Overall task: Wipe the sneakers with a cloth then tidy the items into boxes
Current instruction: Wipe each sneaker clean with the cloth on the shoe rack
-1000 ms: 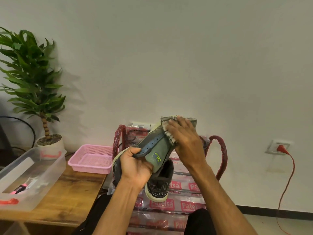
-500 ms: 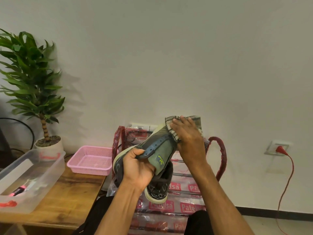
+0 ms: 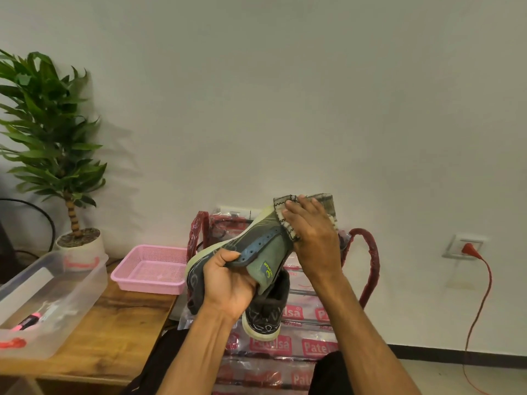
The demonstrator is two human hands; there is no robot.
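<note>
Plain white wall [image 3: 285, 95] behind; work is done in the air, in front of it, not on a surface.

Step judged: toe of the green sneaker [image 3: 265, 252] being wiped.
- Sneaker is gripped by the left hand [image 3: 228, 283] at the heel end, fingers curled round it, thumb over the eyelet strip. Toe is tilted up and away.
- Cloth [image 3: 325, 203] is pressed onto the toe by the right hand [image 3: 313, 238], fingers nearly straight across it. Thumb is hidden, so a pinch underneath cannot be ruled out.
- Advice: the left grip should be held firm so the shoe is not pushed back by the wiping pressure. Strokes are best run from toe towards the laces, with the pale sole edge covered too. Loose cloth sticking out above the fingers should be folded in.
- Second sneaker [image 3: 268, 312] sits just below the held one, toe towards the camera, apparently on a plastic-wrapped frame [image 3: 285, 346] with red print. Whether it has been wiped cannot be told.

Surface and room:
- Wooden table [image 3: 119, 323] at left carries a clear plastic box [image 3: 85, 269] with a pink marker [image 3: 28, 320] inside, and a pink basket [image 3: 148, 287] just beside it.
- Potted plant [image 3: 51, 132] behind the box.
- Red cable [image 3: 482, 295] is plugged into a wall socket at right.
</note>
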